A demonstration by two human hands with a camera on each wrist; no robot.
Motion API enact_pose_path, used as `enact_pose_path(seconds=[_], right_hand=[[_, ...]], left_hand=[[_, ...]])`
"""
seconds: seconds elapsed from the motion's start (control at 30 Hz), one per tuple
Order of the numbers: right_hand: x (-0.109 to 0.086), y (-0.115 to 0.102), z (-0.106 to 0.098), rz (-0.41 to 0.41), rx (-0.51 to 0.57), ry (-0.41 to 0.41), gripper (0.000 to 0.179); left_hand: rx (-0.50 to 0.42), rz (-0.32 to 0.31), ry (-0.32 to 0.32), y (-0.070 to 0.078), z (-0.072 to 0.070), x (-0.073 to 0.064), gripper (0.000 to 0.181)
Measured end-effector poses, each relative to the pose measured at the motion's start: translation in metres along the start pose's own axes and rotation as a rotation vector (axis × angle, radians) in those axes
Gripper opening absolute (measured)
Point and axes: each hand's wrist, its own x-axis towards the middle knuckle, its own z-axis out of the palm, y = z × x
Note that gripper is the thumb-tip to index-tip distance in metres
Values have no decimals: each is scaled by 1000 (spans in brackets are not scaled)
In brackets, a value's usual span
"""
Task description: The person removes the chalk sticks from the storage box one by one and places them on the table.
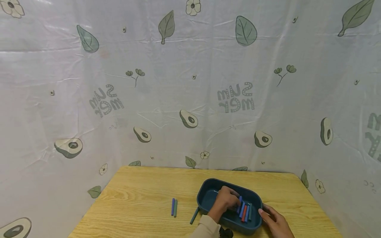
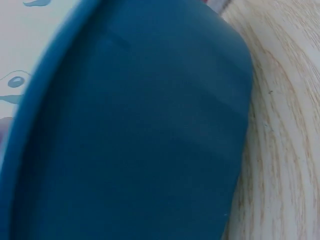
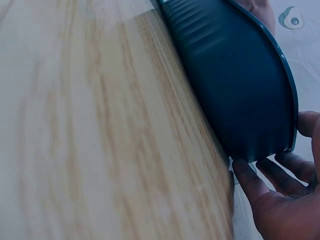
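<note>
A dark blue rectangular box (image 1: 229, 225) with rounded corners sits on the table. My left hand (image 1: 227, 200) reaches down into it, and its curled fingers pinch a thin blue stick (image 1: 239, 200); the fingertips are partly hidden. Beside that hand, inside the box, lie a red stick (image 1: 244, 213), another blue stick (image 1: 247, 213) and a green stick (image 1: 250, 212). My right hand (image 1: 275, 222) grips the box's right end. In the right wrist view its thumb (image 3: 307, 123) is on the rim and its fingers (image 3: 250, 181) touch the outer wall. The box wall (image 2: 150, 125) fills the left wrist view.
On the wooden table (image 1: 143, 195), left of the box, a blue stick (image 1: 173, 207) and a green stick (image 1: 175, 208) lie side by side. One more green stick (image 1: 194, 216) lies at the box's left corner. A printed sheet (image 1: 166, 96) hangs behind the table.
</note>
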Motion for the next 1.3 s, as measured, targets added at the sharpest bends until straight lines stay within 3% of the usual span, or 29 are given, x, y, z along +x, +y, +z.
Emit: enact_pose_path(seconds=[0.2,0.37,0.7,1.03,1.3], right_hand=[[6,0,-1,-8,-4,-8,83],[11,1,-3,-5,-6,-20,82],[22,0,-10,-25,-91,-27,86],[30,-1,-11,-32,-70,-45,82],[37,0,-13,-28,-83,-56,86]], left_hand=[[-116,-7,-41,4,-12,2,25],[-160,-12,-49,6,-23,2,28],[-202,46,-67,6,-49,1,26],[-216,102,-38,2,-70,-1,30],[-259,104,-30,-7,-95,-2,35]])
